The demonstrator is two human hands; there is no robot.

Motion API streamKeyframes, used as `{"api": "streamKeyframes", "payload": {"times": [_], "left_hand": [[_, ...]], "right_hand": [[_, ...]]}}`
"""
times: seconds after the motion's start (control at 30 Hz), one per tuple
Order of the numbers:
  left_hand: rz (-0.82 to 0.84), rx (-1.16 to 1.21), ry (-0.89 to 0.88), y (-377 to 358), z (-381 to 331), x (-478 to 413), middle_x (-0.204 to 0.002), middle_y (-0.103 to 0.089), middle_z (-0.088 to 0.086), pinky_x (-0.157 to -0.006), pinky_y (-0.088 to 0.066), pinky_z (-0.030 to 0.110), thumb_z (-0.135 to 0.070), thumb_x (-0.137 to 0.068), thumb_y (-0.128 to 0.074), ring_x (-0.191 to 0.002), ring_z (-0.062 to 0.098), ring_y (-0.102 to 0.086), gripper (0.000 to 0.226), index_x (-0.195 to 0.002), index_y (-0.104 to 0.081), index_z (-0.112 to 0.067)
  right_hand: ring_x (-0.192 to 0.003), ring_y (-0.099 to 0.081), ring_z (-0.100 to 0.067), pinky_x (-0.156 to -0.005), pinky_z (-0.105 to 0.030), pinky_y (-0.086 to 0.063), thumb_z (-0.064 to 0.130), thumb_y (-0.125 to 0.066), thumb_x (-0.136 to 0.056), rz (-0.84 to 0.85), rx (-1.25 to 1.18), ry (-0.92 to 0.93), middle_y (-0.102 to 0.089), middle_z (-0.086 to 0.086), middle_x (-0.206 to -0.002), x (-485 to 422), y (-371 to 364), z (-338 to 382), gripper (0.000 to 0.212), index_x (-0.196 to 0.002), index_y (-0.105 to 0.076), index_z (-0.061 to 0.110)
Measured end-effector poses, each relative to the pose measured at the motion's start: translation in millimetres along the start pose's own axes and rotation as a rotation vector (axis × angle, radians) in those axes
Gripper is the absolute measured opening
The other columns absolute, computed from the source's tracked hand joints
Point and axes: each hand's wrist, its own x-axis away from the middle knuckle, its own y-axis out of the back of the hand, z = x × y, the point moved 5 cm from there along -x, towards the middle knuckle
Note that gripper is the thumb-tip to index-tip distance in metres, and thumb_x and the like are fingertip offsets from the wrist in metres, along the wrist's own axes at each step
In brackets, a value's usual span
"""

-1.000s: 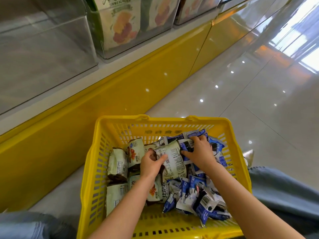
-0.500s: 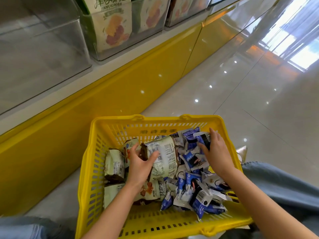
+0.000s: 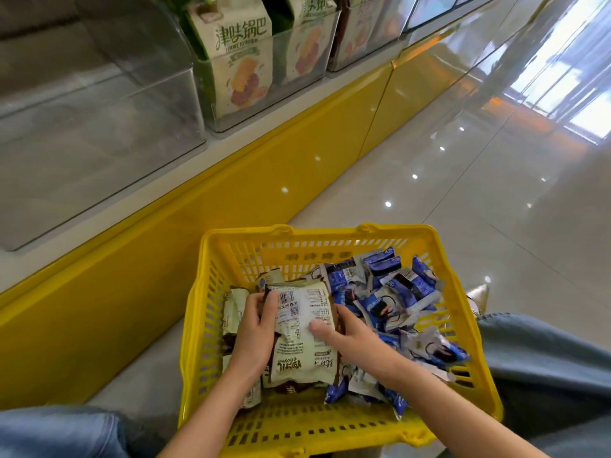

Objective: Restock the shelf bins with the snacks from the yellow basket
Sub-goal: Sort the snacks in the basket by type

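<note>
- Snacks fill the yellow slotted plastic basket (image 3: 205,325), which stands on the glossy pale tiled floor (image 3: 479,226) between our blue-denim legs (image 3: 545,358).
- We see the left hand (image 3: 254,332) curled over the left edge of a large cream-and-brown snack packet (image 3: 304,328), its fingertips on the printed back near the barcode.
- The right hand (image 3: 350,335) grips the same packet's right edge, with the thumb lying across the face and the fingers tucked behind.
- Both hands are thus clamped on that one packet, with its width between them.
- The packet is in the left-middle of the basket, above other packets of its kind (image 3: 231,309); we cannot tell whether it rests on them or is lifted.
- We see small blue-and-white wrapped snacks (image 3: 390,292) heaped in the basket's right half, just beside the right hand.
- Up and to the left, clear plastic shelf bins (image 3: 99,127) stand on a white shelf (image 3: 148,191) over a yellow base panel (image 3: 165,276); one bin holds upright cream-and-green bags (image 3: 238,61).
</note>
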Motion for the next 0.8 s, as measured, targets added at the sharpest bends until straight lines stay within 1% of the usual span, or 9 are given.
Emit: {"api": "streamKeyframes", "payload": {"times": [0.07, 0.13, 0.23, 0.3, 0.4, 0.5, 0.63, 0.73, 0.8], "left_hand": [[0.027, 0.040, 0.013, 2, 0, 5, -0.096, -0.059, -0.011, -0.056, -0.041, 0.003, -0.056, -0.081, -0.035, -0.075, -0.015, -0.056, 0.038, -0.101, -0.048, -0.027], [0.131, 0.104, 0.093, 0, 2, 11, -0.103, -0.058, -0.014, -0.060, -0.044, 0.008, -0.061, -0.078, -0.040, -0.082, -0.011, -0.057, 0.043, -0.110, -0.044, -0.032], [0.269, 0.077, 0.143, -4, 2, 17, -0.116, -0.056, -0.016, -0.077, -0.052, 0.024, -0.067, -0.067, -0.063, -0.101, 0.003, -0.059, 0.070, -0.123, -0.037, -0.036], [0.226, 0.081, 0.098, 5, 0, 16, -0.115, -0.062, -0.015, -0.083, -0.054, 0.029, -0.063, -0.059, -0.074, -0.101, 0.007, -0.063, 0.069, -0.116, -0.047, -0.037], [0.118, 0.131, 0.045, 29, -2, 12, -0.107, -0.068, -0.013, -0.081, -0.053, 0.027, -0.052, -0.059, -0.076, -0.096, 0.004, -0.065, 0.056, -0.108, -0.050, -0.042], [0.033, 0.166, 0.038, 49, 1, 7, -0.107, -0.067, -0.011, -0.083, -0.053, 0.030, -0.049, -0.058, -0.077, -0.098, 0.006, -0.065, 0.059, -0.108, -0.047, -0.043], [-0.019, 0.201, 0.042, 58, 4, 6, -0.107, -0.067, -0.010, -0.082, -0.053, 0.029, -0.050, -0.054, -0.078, -0.097, 0.006, -0.065, 0.063, -0.109, -0.047, -0.042], [-0.030, 0.217, 0.052, 59, 7, 5, -0.107, -0.067, -0.011, -0.081, -0.054, 0.028, -0.051, -0.052, -0.078, -0.096, 0.005, -0.065, 0.072, -0.115, -0.046, -0.038], [-0.031, 0.233, 0.056, 60, 8, 5, -0.105, -0.068, -0.012, -0.075, -0.055, 0.022, -0.050, -0.053, -0.078, -0.094, 0.003, -0.066, 0.074, -0.117, -0.046, -0.036]], "right_hand": [[-0.091, -0.068, -0.007, -0.072, -0.022, -0.056, 0.052, -0.070, -0.066, -0.045, -0.093, 0.022, -0.068, 0.009, -0.106, 3, 0, -2, 0.059, -0.115, -0.045, 0.031], [-0.090, -0.069, -0.008, -0.076, -0.028, -0.057, 0.047, -0.072, -0.069, -0.165, -0.076, 0.065, -0.066, 0.006, -0.107, 4, 3, -1, 0.063, -0.120, -0.043, 0.024], [-0.085, -0.067, 0.000, -0.068, -0.019, -0.055, 0.042, -0.064, -0.080, -0.336, -0.107, 0.137, -0.065, 0.011, -0.101, 2, 4, -3, 0.049, -0.119, -0.042, 0.024], [-0.087, -0.067, -0.001, -0.065, -0.015, -0.053, 0.043, -0.052, -0.089, -0.261, -0.167, 0.133, -0.069, 0.009, -0.098, -4, -2, -2, 0.033, -0.116, -0.046, 0.026], [-0.097, -0.066, -0.009, -0.076, -0.020, -0.054, 0.037, -0.036, -0.098, -0.159, -0.102, 0.137, -0.070, 0.004, -0.105, -14, -1, -10, 0.029, -0.118, -0.053, 0.024], [-0.108, -0.059, -0.007, -0.088, -0.019, -0.048, 0.026, -0.047, -0.096, -0.118, 0.305, 0.056, -0.063, 0.004, -0.118, -24, 8, -42, 0.025, -0.120, -0.055, 0.026], [-0.122, -0.047, -0.014, -0.103, -0.026, -0.038, 0.025, -0.057, -0.091, 0.113, 1.017, -0.082, -0.051, 0.002, -0.134, -44, 6, -89, 0.041, -0.131, -0.049, 0.022], [-0.127, -0.043, -0.024, -0.107, -0.037, -0.037, 0.016, -0.061, -0.087, 0.185, 1.361, -0.134, -0.047, -0.005, -0.136, -57, 5, -104, 0.048, -0.133, -0.047, 0.018], [-0.122, -0.046, -0.028, -0.104, -0.039, -0.039, 0.007, -0.059, -0.086, 0.236, 1.558, -0.117, -0.052, -0.010, -0.131, -64, 1, -113, 0.043, -0.128, -0.051, 0.012]]}}
